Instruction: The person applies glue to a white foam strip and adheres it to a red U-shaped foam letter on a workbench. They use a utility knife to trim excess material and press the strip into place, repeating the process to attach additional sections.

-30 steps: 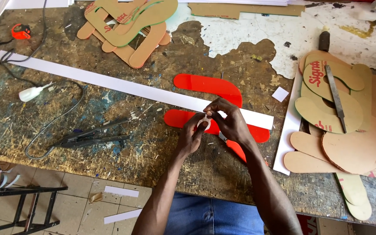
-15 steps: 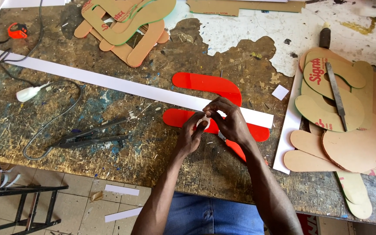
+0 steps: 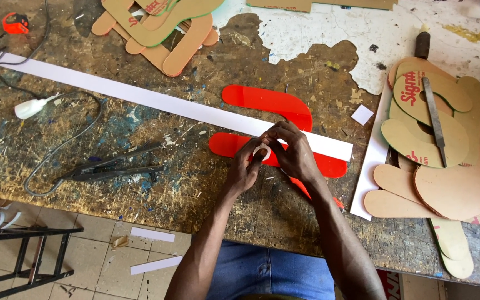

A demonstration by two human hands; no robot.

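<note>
Hands barely moved since earlier: left hand (image 3: 244, 169) and right hand (image 3: 291, 150) pinched together on small white roll (image 3: 261, 151) mid-frame; loose grip could've dropped it onto red cutout (image 3: 268, 103).

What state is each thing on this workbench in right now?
Left hand: pinching a small white ring.
Right hand: pinching the same white ring.
Red curved piece: flat, partly under the strip.
Long white strip: flat, laid diagonally.
Metal file: resting on the cardboard cutouts.
Pliers: lying closed.
</note>
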